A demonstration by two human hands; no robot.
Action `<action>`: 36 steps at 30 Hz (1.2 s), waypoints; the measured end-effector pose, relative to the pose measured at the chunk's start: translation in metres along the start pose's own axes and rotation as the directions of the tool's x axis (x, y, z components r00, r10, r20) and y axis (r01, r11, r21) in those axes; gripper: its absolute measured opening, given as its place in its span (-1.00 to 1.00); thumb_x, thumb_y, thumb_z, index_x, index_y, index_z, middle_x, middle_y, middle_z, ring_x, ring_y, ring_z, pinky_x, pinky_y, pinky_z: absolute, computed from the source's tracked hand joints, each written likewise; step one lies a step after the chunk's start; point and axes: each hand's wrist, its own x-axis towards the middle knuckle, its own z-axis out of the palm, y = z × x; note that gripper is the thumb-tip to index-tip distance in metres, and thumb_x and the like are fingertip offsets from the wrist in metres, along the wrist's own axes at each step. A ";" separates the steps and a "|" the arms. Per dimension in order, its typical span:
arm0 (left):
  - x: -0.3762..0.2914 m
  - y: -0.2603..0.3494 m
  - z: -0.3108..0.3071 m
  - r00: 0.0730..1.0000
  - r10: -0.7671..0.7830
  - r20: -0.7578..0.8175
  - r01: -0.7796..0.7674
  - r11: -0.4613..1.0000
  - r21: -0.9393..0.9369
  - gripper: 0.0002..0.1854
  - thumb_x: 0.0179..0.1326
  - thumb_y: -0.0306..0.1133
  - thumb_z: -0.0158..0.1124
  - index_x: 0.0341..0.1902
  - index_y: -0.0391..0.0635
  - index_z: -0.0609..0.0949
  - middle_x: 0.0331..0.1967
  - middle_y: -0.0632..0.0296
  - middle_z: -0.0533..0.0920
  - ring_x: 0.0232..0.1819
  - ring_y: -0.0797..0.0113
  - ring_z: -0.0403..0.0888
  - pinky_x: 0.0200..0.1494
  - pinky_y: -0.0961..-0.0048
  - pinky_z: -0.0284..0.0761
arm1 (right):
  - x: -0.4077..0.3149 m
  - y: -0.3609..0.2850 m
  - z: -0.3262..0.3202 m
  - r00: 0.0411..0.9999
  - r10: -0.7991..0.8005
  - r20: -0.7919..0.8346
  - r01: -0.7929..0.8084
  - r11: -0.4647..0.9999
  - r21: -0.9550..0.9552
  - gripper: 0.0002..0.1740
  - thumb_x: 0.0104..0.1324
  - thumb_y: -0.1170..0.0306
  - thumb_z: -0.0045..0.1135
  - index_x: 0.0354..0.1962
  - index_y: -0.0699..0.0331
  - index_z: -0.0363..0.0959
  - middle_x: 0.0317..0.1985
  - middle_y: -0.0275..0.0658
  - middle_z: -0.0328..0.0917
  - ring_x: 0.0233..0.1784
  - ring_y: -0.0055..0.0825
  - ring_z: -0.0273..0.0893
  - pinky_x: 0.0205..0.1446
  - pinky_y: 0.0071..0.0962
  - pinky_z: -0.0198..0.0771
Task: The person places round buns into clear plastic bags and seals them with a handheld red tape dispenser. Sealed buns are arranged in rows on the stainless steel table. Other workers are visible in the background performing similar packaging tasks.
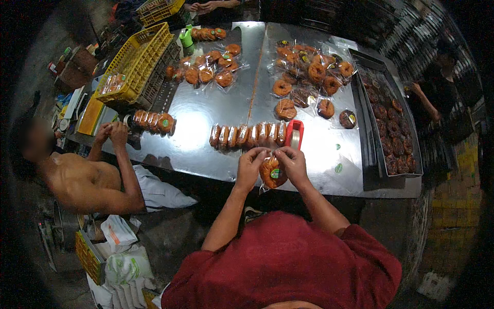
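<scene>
My left hand (249,168) and my right hand (292,166) pinch the top of one clear plastic bag between thumbs and fingers. Inside the bag, a browned bun (268,178) with a green label hangs at the front edge of the metal table (193,154). Just beyond my right hand stands a red tape dispenser (295,129) holding a roll of tape. To its left, a row of bagged buns (242,135) stands on edge. Two green labels (338,167) lie on the tabletop, right of my right hand.
Many bagged ring-shaped pastries (316,71) are heaped at the back right. A black tray (403,174) of dark pastries flanks them. Yellow crates (154,42) stand at the far left. A co-worker's hands (114,133) are near another bun row (152,120); other people stand beyond.
</scene>
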 end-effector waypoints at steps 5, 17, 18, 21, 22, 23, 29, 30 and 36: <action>0.013 -0.004 0.009 0.972 -0.233 0.001 0.209 0.871 -0.445 -0.77 0.46 -0.33 0.09 -0.10 -0.24 0.64 -0.24 0.25 0.65 -0.18 0.50 0.59 -0.06 0.50 0.51 | 0.000 -0.002 -0.003 0.993 -0.114 0.031 0.109 0.986 0.127 -0.79 0.38 0.34 0.19 -0.33 0.34 0.59 -0.50 -0.46 0.51 -0.49 -0.74 0.39 -0.41 -0.65 0.31; 0.031 -0.008 0.043 0.998 -0.054 -0.043 0.058 0.992 0.115 -0.79 0.26 -0.46 0.31 -0.07 -0.29 0.68 -0.28 0.20 0.71 -0.21 0.44 0.63 -0.11 0.46 0.51 | 0.022 0.001 -0.024 0.984 -0.161 -0.079 0.162 0.987 0.012 -0.91 0.32 0.54 0.13 -0.25 0.38 0.54 -0.19 -0.26 0.55 -0.15 -0.57 0.53 -0.04 -0.55 0.44; 0.034 -0.008 0.044 0.989 -0.142 -0.032 0.144 0.985 0.090 -0.76 0.24 -0.48 0.31 -0.04 -0.28 0.67 -0.28 0.16 0.71 -0.22 0.45 0.63 -0.11 0.53 0.51 | 0.024 0.001 -0.029 0.989 -0.140 -0.055 0.142 0.989 0.035 -0.90 0.31 0.54 0.13 -0.24 0.38 0.55 -0.17 -0.27 0.54 -0.14 -0.55 0.52 -0.02 -0.54 0.43; 0.040 -0.010 0.049 0.999 0.038 0.020 -0.043 0.860 0.509 -0.65 0.24 -0.46 0.33 0.10 -0.25 0.60 -0.31 0.20 0.69 -0.20 0.45 0.63 -0.13 0.54 0.51 | 0.025 0.002 -0.046 0.982 -0.185 -0.032 0.184 0.983 -0.009 -0.85 0.29 0.52 0.15 -0.19 0.37 0.57 -0.17 -0.26 0.53 -0.14 -0.53 0.52 -0.01 -0.50 0.44; 0.043 -0.011 0.051 0.987 -0.155 -0.047 0.161 0.901 0.403 -0.65 0.21 -0.48 0.36 0.07 -0.25 0.56 -0.32 0.21 0.65 -0.16 0.43 0.63 -0.10 0.50 0.52 | 0.026 0.004 -0.052 0.959 -0.284 -0.013 0.284 0.958 -0.029 -0.84 0.29 0.52 0.15 -0.18 0.37 0.57 -0.18 -0.26 0.53 -0.14 -0.52 0.52 -0.02 -0.49 0.44; 0.045 -0.013 0.053 1.000 -0.031 0.000 0.029 0.920 0.392 -0.68 0.20 -0.49 0.37 0.02 -0.25 0.56 -0.30 0.20 0.65 -0.15 0.43 0.63 -0.08 0.48 0.53 | 0.028 0.005 -0.057 0.954 -0.298 -0.028 0.291 0.944 -0.155 -0.83 0.30 0.51 0.14 -0.16 0.36 0.58 -0.19 -0.25 0.54 -0.14 -0.52 0.52 -0.02 -0.49 0.44; 0.059 -0.023 0.061 0.997 0.016 0.080 -0.035 0.971 0.237 -0.71 0.15 -0.53 0.41 -0.10 -0.23 0.52 -0.21 0.20 0.62 -0.14 0.42 0.62 -0.10 0.46 0.57 | 0.045 0.015 -0.077 0.998 -0.026 0.058 0.023 0.998 0.051 -0.86 0.32 0.48 0.17 -0.21 0.39 0.54 -0.28 -0.30 0.58 -0.21 -0.56 0.54 -0.06 -0.55 0.44; 0.060 -0.022 0.061 0.998 -0.011 0.065 -0.005 0.970 0.243 -0.72 0.14 -0.53 0.41 -0.11 -0.23 0.53 -0.20 0.20 0.62 -0.14 0.42 0.62 -0.12 0.46 0.57 | 0.043 0.015 -0.076 0.999 -0.036 0.022 0.032 0.989 0.145 -0.87 0.32 0.48 0.18 -0.23 0.39 0.52 -0.31 -0.33 0.58 -0.22 -0.60 0.55 -0.05 -0.59 0.44; 0.053 -0.011 0.055 0.998 -0.022 -0.066 0.038 0.963 0.266 -0.82 0.13 -0.56 0.40 -0.22 -0.25 0.59 -0.27 0.22 0.62 -0.16 0.42 0.61 -0.13 0.45 0.58 | 0.027 0.005 -0.070 0.912 -0.405 0.064 0.388 0.802 -0.454 -0.83 0.23 0.39 0.29 -0.28 0.31 0.56 -0.28 -0.15 0.53 -0.09 -0.20 0.46 0.04 -0.31 0.37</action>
